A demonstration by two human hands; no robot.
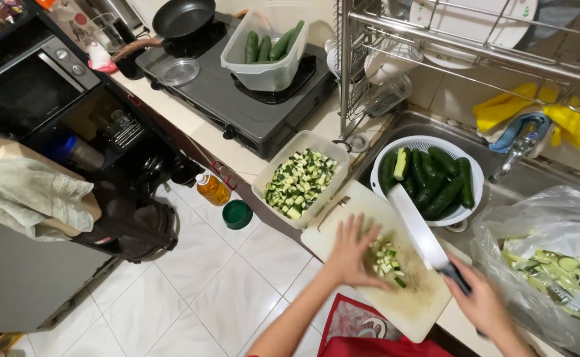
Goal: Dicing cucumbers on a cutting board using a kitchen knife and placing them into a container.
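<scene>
My left hand point(351, 254) lies flat, fingers spread, on the pale cutting board point(362, 200), its fingertips against a small heap of diced cucumber point(386, 258). My right hand point(485, 304) grips the black handle of a wide-bladed knife point(417, 228), whose blade lies across the board pointing away from me. Beside the board, a rectangular plastic tub point(301, 181) holds many cucumber cubes. A white colander point(429, 178) with whole dark green cucumbers sits in the sink.
A clear plastic bag point(554, 264) with cucumber trimmings lies on the right. On the gas stove point(230, 99) stand a tub of whole cucumbers point(268, 46) and a black frying pan point(183, 18). An oil bottle point(212, 188) and green lid point(237, 214) are on the tiled floor.
</scene>
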